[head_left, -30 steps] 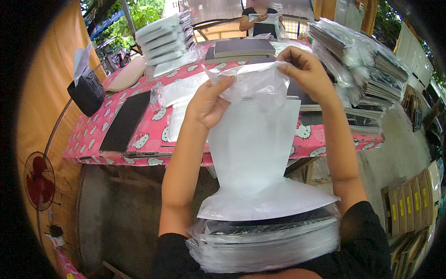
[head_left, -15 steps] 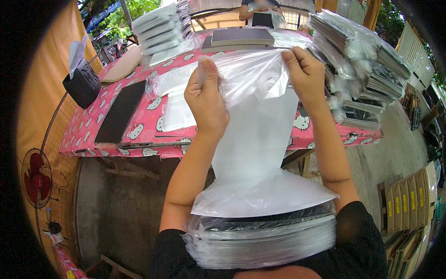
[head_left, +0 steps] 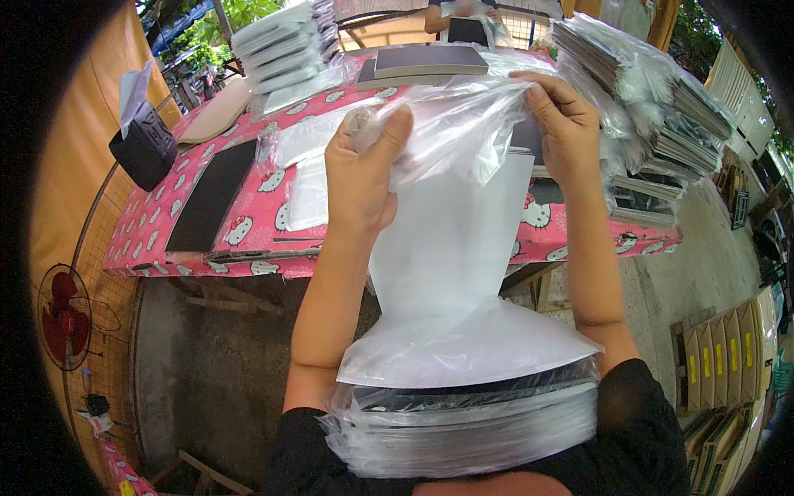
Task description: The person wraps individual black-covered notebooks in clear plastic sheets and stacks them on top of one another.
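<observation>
A table (head_left: 149, 236) is covered in pink cat-print cloth. Nearer the body, a pile of plastic-wrapped boards (head_left: 471, 434) is overlain by a white sheet (head_left: 447, 240). At the sheet's far end, clear plastic film (head_left: 463, 116) is spread between the hands, pinched by the right hand's (head_left: 569, 128) thumb and fingertips; the left hand's (head_left: 364, 178) closure cannot be told, its fingers being partly covered.

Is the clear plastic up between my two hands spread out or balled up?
Spread out, though creased: the clear plastic spans from your left hand to your right hand.
</observation>
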Demonstrator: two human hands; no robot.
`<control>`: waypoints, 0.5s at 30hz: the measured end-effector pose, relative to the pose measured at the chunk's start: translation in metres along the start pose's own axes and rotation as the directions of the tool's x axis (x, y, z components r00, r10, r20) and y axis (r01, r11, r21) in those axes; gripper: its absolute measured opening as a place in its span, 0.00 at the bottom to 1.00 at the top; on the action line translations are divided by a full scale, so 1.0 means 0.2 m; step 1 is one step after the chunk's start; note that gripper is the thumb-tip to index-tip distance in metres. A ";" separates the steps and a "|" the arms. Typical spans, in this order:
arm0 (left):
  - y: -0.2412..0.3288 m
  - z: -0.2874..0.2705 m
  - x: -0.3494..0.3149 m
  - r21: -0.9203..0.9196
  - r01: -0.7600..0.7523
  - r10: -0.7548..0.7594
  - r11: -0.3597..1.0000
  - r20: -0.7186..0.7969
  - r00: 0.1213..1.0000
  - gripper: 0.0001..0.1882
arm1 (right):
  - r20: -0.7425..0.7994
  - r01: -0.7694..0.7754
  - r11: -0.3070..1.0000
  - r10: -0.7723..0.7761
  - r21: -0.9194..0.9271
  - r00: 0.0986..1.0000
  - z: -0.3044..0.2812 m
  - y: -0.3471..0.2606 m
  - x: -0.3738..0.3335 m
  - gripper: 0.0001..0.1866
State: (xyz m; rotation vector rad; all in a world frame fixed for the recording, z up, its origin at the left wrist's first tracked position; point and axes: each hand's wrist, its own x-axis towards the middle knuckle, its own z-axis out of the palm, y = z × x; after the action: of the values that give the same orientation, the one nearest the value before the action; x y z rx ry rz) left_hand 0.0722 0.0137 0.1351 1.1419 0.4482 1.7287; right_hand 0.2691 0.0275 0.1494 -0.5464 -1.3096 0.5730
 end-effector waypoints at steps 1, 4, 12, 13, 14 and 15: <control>-0.01 -0.01 0.01 0.059 -0.002 0.003 0.998 -0.020 1.000 0.09 | -0.008 0.003 0.999 -0.003 -0.034 1.000 0.01 0.00 -0.01 0.05; -0.02 0.02 0.03 -0.003 -0.116 0.115 0.993 -0.060 0.992 0.05 | -0.051 0.026 0.982 -0.037 -0.187 0.998 0.05 0.01 -0.04 0.05; 0.03 0.05 -0.12 0.017 0.087 -0.089 0.996 0.080 0.993 0.03 | -0.009 0.306 0.826 -0.352 -0.473 0.936 -0.03 0.00 -0.05 0.06; 0.05 0.02 -0.14 0.103 0.177 -0.195 0.979 0.206 0.959 0.03 | -0.008 0.139 0.982 -0.141 -0.128 0.990 -0.05 -0.04 -0.06 0.07; 0.10 0.01 -0.18 0.505 0.162 -0.348 0.848 0.299 0.888 0.01 | 0.077 -0.084 0.968 0.068 0.234 0.995 -0.04 -0.09 -0.09 0.07; 0.07 -0.04 -0.17 0.440 0.009 -0.209 0.898 0.408 0.889 0.01 | 0.228 -0.319 0.782 0.229 0.536 0.946 -0.04 -0.13 -0.13 0.08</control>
State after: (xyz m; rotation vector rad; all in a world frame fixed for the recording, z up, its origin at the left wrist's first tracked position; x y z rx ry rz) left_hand 0.0606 -0.0205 0.1242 1.7450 0.6077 1.2342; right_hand 0.2749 -0.0100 0.1456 -0.1932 -1.1252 1.2248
